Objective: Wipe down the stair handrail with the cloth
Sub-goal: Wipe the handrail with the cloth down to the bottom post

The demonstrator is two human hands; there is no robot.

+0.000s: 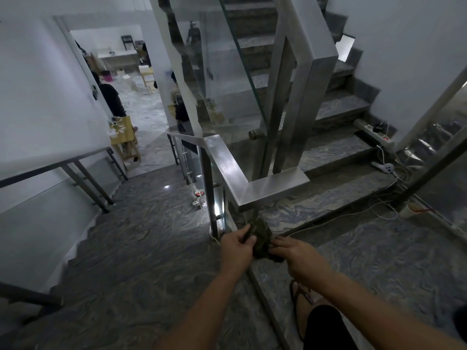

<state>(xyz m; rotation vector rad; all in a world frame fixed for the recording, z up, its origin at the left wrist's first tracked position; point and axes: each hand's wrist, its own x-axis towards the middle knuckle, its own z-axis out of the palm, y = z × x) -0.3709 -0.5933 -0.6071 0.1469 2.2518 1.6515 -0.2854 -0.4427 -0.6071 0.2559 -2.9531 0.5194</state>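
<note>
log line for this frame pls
phase: pre-wipe | left hand: gripping cloth | right hand: gripping cloth | cloth: bunched, below handrail, no contact | handrail: untouched

Your forearms were bare with no sleeves reaching into view, your left hand (237,248) and right hand (295,251) carried no gloves, rings or watch, and lower down you wore dark shorts (326,327) and a dark-strapped flip-flop (300,296).

1. Both bare forearms are stretched forward and down, converging.
2. The left hand (237,247) is curled, its fingers (249,239) closed in a grip.
3. The right hand (294,251) is likewise closed, knuckles up.
</note>
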